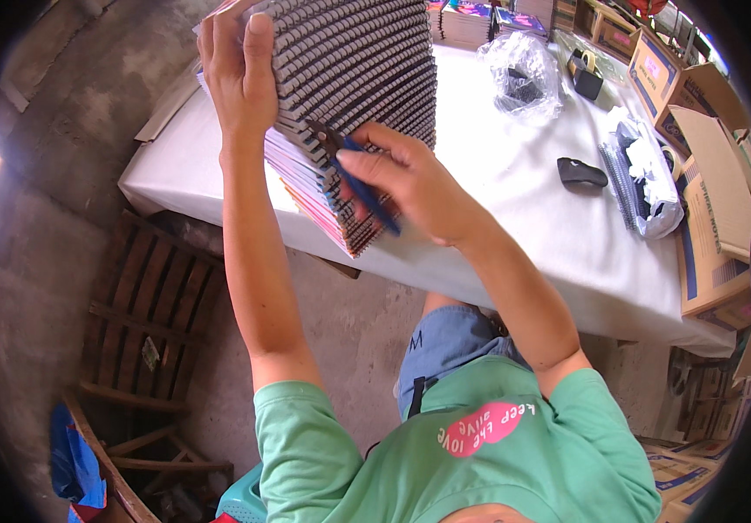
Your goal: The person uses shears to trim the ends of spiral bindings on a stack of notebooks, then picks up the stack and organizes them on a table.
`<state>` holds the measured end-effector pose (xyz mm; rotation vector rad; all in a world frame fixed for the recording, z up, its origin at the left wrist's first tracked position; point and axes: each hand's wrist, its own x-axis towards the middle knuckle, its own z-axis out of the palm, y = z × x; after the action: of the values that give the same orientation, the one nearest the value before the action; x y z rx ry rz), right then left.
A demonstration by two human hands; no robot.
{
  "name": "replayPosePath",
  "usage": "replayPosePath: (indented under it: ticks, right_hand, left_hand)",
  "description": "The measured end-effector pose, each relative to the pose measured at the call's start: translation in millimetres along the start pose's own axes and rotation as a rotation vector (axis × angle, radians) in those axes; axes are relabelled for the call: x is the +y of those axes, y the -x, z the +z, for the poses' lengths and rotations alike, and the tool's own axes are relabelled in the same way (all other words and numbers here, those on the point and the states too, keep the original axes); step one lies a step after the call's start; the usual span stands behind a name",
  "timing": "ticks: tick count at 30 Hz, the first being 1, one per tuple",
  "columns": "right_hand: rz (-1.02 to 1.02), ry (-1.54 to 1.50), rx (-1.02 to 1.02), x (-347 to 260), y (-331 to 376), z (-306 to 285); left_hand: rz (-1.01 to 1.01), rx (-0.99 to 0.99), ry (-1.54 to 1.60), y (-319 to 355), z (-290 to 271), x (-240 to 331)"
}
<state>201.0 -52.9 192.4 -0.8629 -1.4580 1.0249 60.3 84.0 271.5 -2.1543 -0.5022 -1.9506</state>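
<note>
A tall stack of spiral-bound notebooks stands at the front left of the white-covered table, its black coil spines turned toward me and the right. My left hand lies against the stack's upper left side, thumb straight and fingers stretched over the edge. In my right hand is a pair of pliers or cutters with blue handles. The tool's dark jaws meet the coil ends at the stack's near corner. Fingers wrap round the handles, partly hidden behind the tool.
On the white tablecloth lie a clear plastic bag, a tape dispenser, a black object and a plastic-wrapped bundle. Cardboard boxes line the right edge. More notebooks stand behind. A wooden slatted chair is at lower left.
</note>
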Motion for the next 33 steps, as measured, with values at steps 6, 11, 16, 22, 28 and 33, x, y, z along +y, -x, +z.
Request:
replayPosePath:
  ticks: [6, 11, 16, 22, 28, 33]
  right_hand:
    - [-0.135, 0.181, 0.095, 6.3, 1.6, -1.8]
    - [-0.445, 0.792, 0.392, -5.6, 9.7, 4.7]
    - [-0.438, 0.868, 0.393, -5.6, 5.3, 4.8]
    - [-0.479, 0.913, 0.380, -4.7, 2.6, 5.1]
    - [0.272, -0.246, -0.078, -26.7, -0.6, -6.8]
    - [-0.364, 0.631, 0.265, -10.3, 1.5, -5.3]
  left_hand:
    - [-0.030, -0.027, 0.026, -2.5, 3.1, 6.4]
    - [-0.010, -0.012, 0.000, -0.9, -0.2, 3.4]
    - [0.002, -0.020, 0.011, -1.6, -0.1, 3.6]
    - [-0.001, -0.013, 0.015, -1.0, 1.8, 5.0]
    - [-0.034, -0.015, 0.007, 0.9, 1.2, 6.5]
    - [0.024, -0.008, 0.024, 0.0, 2.6, -1.3]
